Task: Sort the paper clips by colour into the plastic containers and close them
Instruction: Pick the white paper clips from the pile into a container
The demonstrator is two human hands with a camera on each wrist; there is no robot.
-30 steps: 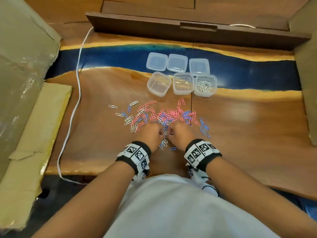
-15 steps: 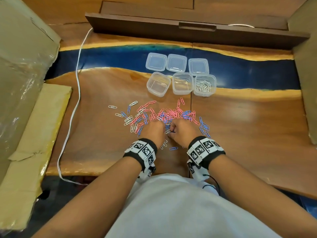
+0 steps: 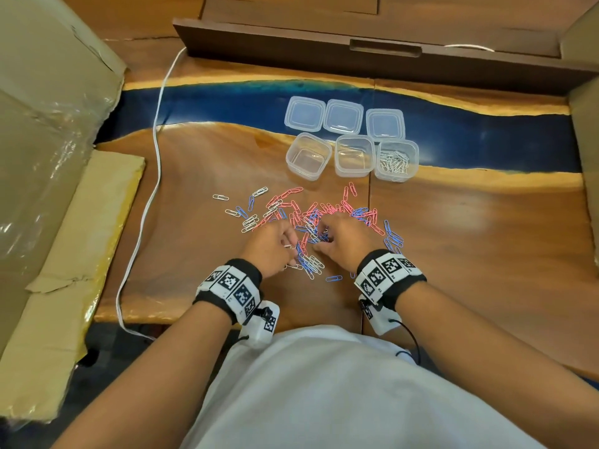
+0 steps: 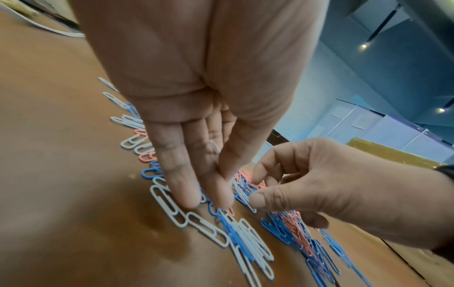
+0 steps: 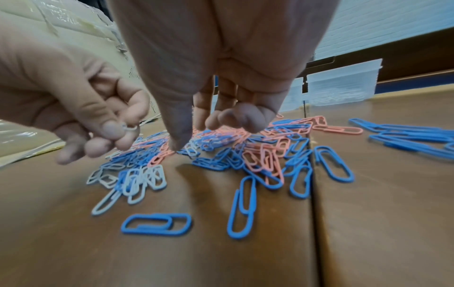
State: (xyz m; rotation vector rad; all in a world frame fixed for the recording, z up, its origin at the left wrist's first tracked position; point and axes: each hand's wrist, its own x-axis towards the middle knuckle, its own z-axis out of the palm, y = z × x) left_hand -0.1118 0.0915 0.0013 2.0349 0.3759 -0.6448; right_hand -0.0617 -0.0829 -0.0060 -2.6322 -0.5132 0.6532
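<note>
- Your left hand (image 5: 73,108) is pinching white clips; your right hand (image 3: 343,241) is probing the paper clips (image 3: 301,215) with loosely curled, empty fingers.
- The clips are lying tangled on the worktop (image 3: 470,238) just before the containers (image 3: 353,155).
- Judged light, stiff and slippery: pinch single loops.

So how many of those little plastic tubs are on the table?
3, in a row beyond the clips: left tub and middle tub look empty, right tub holds white clips. Three lids lie behind them.

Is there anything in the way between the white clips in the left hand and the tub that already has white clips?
Nothing visible blocks it. The left hand pinches white clips; the right-hand tub stands open beyond the loose pile, its lid set behind. The right hand lies alongside the route.
</note>
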